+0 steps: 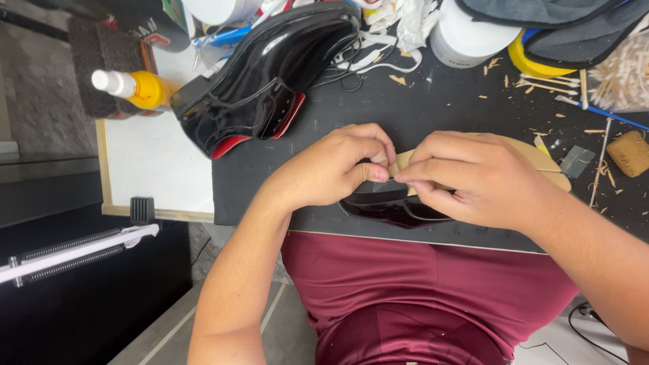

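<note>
Between the pinched fingertips of the left hand (pixel 331 169) and right hand (pixel 473 179), both closed on it, a tan insole (pixel 541 157) runs lengthwise rightward beyond the right knuckles, over a glossy black shoe (pixel 385 206) just below the fingers.

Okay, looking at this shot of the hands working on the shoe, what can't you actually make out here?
All in the head view:
- The glossy black shoe under the hands: mostly covered by the left hand and right hand.
- What the fingertips pinch on the tan strip: too small, hidden by fingers.
- The white tub: cut off by the top edge.
- The second black shoe: its toe is hidden behind clutter.
</note>
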